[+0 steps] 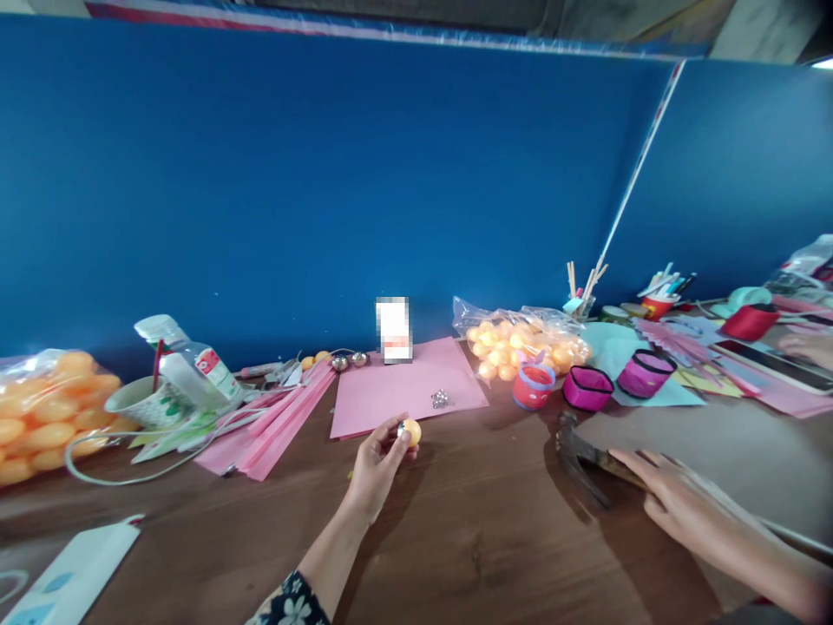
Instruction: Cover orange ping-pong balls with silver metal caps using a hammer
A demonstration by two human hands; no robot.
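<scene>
Pinched between the thumb and fingers of my left hand (379, 460) is a small orange ping-pong ball (412, 432), with a dark spot on its left side. This hand is just in front of the pink paper sheets (396, 391), where a little heap of silvery metal pieces (440, 398) lies. On the right, my right hand (670, 496) is closed around the wooden handle of a claw hammer (579, 460). The hammer's metal head points left, over the brown tabletop, and casts a shadow there.
Clear bags of orange balls stand at left (52, 408) and behind the paper (521, 338). Pink strips (279, 425), a patterned cup (149, 401) and a bottle (201, 356) are on the left. Small round containers (587, 387), a phone (774, 365) and another person's hand (810, 349) are rightward.
</scene>
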